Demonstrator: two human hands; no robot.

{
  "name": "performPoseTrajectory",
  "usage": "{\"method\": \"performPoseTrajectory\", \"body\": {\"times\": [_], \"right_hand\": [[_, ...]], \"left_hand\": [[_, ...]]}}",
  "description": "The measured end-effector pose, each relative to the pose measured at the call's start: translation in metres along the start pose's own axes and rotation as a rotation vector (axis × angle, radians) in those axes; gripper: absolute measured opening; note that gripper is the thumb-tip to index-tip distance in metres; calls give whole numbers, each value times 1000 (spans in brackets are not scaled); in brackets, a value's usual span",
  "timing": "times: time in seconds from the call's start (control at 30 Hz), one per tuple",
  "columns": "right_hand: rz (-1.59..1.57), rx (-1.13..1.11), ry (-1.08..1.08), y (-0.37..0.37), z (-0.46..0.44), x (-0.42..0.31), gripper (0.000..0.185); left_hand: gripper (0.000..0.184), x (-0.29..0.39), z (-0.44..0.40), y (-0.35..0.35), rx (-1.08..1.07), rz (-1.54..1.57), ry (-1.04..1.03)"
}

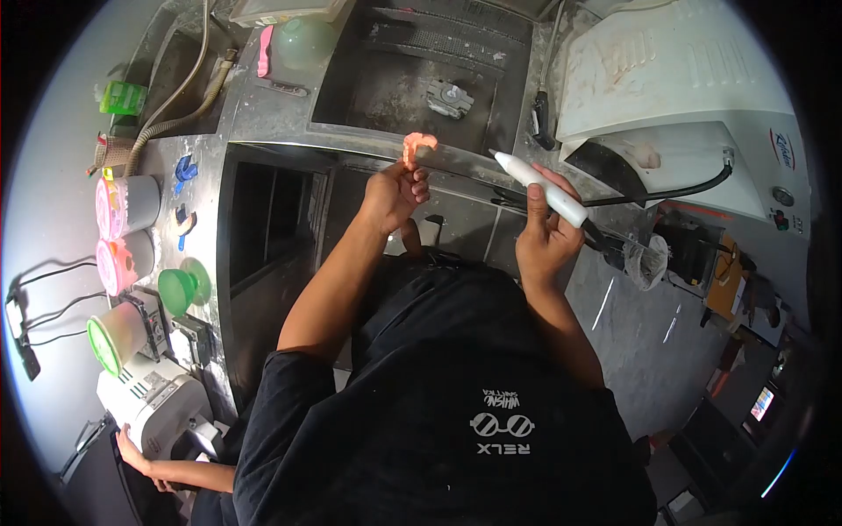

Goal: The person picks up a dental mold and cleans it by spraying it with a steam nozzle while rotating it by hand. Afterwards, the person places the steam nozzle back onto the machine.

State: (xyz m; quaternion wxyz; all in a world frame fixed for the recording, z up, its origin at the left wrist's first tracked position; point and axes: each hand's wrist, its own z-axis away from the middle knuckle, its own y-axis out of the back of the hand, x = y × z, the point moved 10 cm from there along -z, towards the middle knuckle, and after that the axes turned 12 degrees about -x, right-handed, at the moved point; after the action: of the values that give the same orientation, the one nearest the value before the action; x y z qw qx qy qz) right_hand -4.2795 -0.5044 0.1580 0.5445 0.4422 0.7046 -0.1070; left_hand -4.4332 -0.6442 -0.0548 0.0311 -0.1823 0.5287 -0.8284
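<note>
My left hand [395, 197] is closed on a pinkish-orange curved piece [419, 143] that looks like a denture base. It is held up by its lower end, in front of the metal counter's edge. In my right hand [548, 223] is a thick white pen-shaped tool [542, 187], its pointed tip aimed up and to the left. Fingers wrap its middle and rear. The tip is apart from the orange piece. A black hose [675, 195] runs from the white machine towards my right hand; whether it joins the tool I cannot tell.
A recessed metal basin [377, 105] holds a grey metal flask part [449, 98]. The white machine [649, 70] stands right. Pink-lidded tubs [132, 208] and a green bowl [178, 291] line the left counter. Another person's hand [132, 450] touches a white device [158, 399] at lower left.
</note>
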Motion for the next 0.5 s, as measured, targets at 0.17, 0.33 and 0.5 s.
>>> {"method": "performPoseTrajectory", "body": {"times": [0.17,0.33,0.5], "right_hand": [[-15,34,62,0,-6,-22,25],[-4,38,109,3,-11,-37,26],[14,44,140,5,-12,-41,28]], "left_hand": [[22,-15,2,-76,-92,173,3],[22,-32,0,-147,-313,425,-8],[23,-39,3,-169,-387,456,14]]}}
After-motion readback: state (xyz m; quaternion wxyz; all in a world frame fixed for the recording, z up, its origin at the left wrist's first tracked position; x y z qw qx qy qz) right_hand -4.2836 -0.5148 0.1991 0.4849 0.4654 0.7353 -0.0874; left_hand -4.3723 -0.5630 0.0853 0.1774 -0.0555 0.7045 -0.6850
